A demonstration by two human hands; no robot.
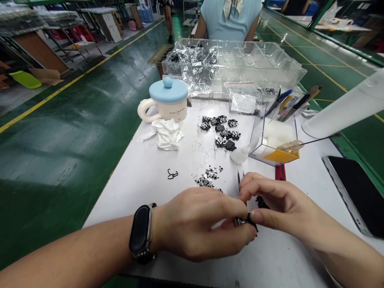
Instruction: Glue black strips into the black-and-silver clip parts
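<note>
My left hand (pixel 204 224), with a black band on its wrist, is closed round a small black part (pixel 244 221) above the white table (pixel 144 192). Touching the same part from the right are the fingertips of my right hand (pixel 276 200). Thin tweezers (pixel 239 178) point away from between the hands; their grip is hidden. Just beyond lie many tiny metal pieces (pixel 208 177). Several black and silver assemblies (pixel 220 130) sit farther back. More black parts (pixel 262 202) show partly behind my right hand.
A lidded mug (pixel 172 104) and crumpled tissue (pixel 168 135) stand back left. A pen box (pixel 273 140), white bottle (pixel 240 154) and phone (pixel 357 192) are right. Clear trays (pixel 258 74) line the far edge; a person (pixel 231 20) is behind them.
</note>
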